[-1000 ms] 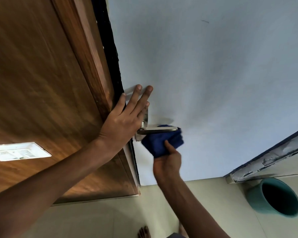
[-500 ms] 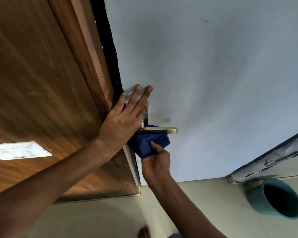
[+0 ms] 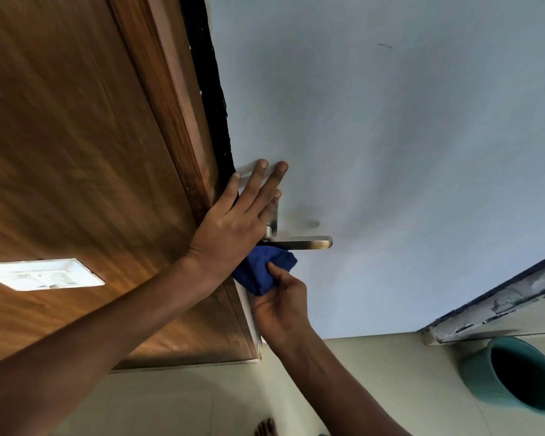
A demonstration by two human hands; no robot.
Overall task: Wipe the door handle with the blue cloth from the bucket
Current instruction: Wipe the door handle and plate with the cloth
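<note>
A metal lever door handle (image 3: 309, 242) sticks out to the right from the pale blue door (image 3: 390, 152). My right hand (image 3: 280, 306) is shut on the bunched blue cloth (image 3: 261, 269), pressed just under the handle's inner end near the door edge. My left hand (image 3: 233, 225) lies flat with fingers spread across the door edge and the handle's back plate, holding nothing. The teal bucket (image 3: 472, 376) stands on the floor at the lower right.
A brown wooden panel (image 3: 76, 184) with a white switch plate (image 3: 44, 273) fills the left. A chipped door frame (image 3: 491, 306) runs behind the bucket. My bare toes (image 3: 265, 427) show on the cream tiled floor at the bottom.
My right hand has slid the blue cloth leftward and down along the handle, from its free end to under its base. The handle's right end is uncovered. My left hand has stayed put.
</note>
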